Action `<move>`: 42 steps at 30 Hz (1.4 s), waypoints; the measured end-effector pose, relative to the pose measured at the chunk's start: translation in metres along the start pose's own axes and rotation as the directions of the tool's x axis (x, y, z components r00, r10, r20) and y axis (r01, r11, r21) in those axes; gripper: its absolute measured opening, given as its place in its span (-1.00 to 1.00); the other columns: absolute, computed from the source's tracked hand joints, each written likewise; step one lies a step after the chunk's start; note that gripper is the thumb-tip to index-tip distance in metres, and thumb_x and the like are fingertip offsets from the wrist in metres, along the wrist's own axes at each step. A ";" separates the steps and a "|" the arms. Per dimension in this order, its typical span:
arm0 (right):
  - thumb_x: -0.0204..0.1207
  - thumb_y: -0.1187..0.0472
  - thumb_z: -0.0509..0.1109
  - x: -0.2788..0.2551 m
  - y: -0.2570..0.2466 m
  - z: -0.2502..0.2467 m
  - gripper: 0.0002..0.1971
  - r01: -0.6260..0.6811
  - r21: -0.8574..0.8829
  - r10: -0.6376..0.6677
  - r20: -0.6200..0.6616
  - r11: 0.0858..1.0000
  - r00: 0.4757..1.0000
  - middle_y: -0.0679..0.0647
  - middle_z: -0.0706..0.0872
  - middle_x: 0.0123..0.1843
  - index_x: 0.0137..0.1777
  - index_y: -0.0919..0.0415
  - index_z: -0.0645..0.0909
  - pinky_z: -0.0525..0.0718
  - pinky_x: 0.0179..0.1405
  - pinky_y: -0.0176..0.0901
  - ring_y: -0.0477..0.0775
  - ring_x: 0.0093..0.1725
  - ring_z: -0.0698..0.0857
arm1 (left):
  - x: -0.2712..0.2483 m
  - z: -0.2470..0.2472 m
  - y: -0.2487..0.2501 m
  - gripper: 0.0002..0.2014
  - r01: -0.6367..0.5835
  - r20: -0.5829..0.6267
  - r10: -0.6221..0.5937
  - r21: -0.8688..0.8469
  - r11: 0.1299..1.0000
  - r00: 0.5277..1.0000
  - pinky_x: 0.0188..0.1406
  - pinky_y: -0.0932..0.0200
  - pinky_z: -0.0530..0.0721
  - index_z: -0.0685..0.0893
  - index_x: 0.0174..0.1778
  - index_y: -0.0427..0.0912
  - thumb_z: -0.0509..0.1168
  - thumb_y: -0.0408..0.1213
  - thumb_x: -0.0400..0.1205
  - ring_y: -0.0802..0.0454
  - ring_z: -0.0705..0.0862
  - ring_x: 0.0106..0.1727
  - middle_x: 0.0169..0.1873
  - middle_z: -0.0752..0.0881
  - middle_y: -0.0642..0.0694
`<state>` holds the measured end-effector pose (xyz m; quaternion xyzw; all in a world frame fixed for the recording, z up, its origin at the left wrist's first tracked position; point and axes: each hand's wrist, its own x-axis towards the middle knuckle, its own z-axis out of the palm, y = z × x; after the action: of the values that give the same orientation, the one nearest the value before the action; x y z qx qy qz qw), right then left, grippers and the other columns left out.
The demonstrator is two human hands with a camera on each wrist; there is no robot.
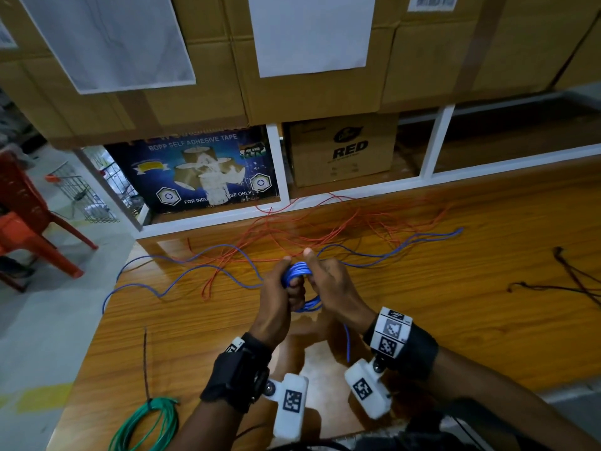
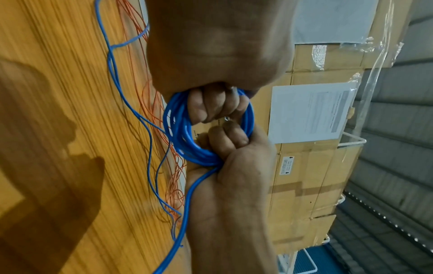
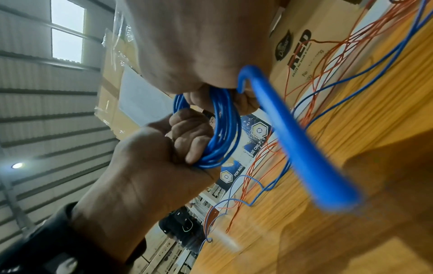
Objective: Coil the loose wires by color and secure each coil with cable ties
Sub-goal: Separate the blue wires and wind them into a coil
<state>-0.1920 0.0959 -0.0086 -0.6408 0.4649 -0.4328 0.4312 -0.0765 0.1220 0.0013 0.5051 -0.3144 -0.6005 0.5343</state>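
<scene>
Wooden table (image 1: 422, 304) fills lower frame with loose red wires (image 1: 325, 222) at centre and a green coil (image 1: 146, 421) lower left; mid-frame, left hand (image 1: 276, 304) and right hand (image 1: 335, 288) both fisted tight round the blue wire coil (image 1: 297, 271)

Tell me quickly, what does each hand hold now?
Left hand: closed, grips the blue wire coil.
Right hand: closed, grips the same coil.

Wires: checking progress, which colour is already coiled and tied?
The green wire, bound by a dark tie at the table's near left; blue coil is in hand, orange wire lies loose.
</scene>
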 end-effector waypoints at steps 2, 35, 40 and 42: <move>0.76 -0.23 0.20 0.003 0.000 -0.003 -0.39 -0.044 0.058 0.040 0.064 0.997 0.997 -0.09 0.30 -0.59 -0.53 0.01 0.31 0.21 -0.45 -0.07 -0.06 -0.56 0.26 | 0.003 -0.003 -0.001 -0.49 0.045 -0.012 -0.046 -0.071 0.996 0.999 -0.62 0.17 0.00 0.27 -0.50 -0.07 0.02 -0.08 0.83 0.14 0.07 -0.66 -0.66 0.14 0.06; 0.84 -0.08 0.07 -0.003 0.006 -0.022 -0.67 0.193 -0.286 -0.172 0.096 0.939 0.980 0.08 0.62 -0.37 -0.12 -0.02 0.50 0.57 -0.27 0.25 0.09 -0.36 0.62 | 0.015 -0.001 0.023 -0.53 -0.011 -0.164 -0.094 -0.545 0.838 0.982 -0.77 0.25 0.07 0.23 -0.43 -0.04 0.04 -0.07 0.85 0.16 0.06 -0.72 -0.68 0.11 0.08; 0.79 0.14 0.26 -0.005 0.012 -0.042 -0.81 0.346 -0.331 -0.358 0.024 0.878 0.933 -0.03 0.69 -0.17 0.13 0.07 0.72 0.56 -0.15 -0.07 -0.01 -0.16 0.67 | 0.024 -0.026 0.036 -0.51 -0.027 -0.150 -0.070 -0.563 0.826 0.986 -0.74 0.26 0.04 0.24 -0.39 -0.03 -0.05 0.07 0.85 0.18 0.09 -0.73 -0.68 0.14 0.09; 0.77 0.20 0.29 -0.006 0.013 -0.047 -0.69 0.398 -0.391 -0.438 -0.014 0.830 0.899 0.08 0.69 -0.06 0.42 0.22 0.71 0.58 -0.08 -0.14 0.06 -0.10 0.68 | 0.025 -0.033 0.037 -0.50 -0.016 -0.128 -0.068 -0.563 0.826 0.989 -0.74 0.26 0.05 0.26 -0.39 -0.04 -0.06 0.11 0.85 0.19 0.10 -0.73 -0.68 0.15 0.09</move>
<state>-0.2411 0.0922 -0.0097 -0.7746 0.4095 -0.4511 0.1695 -0.0311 0.0954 0.0185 0.3709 -0.0777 -0.6361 0.6721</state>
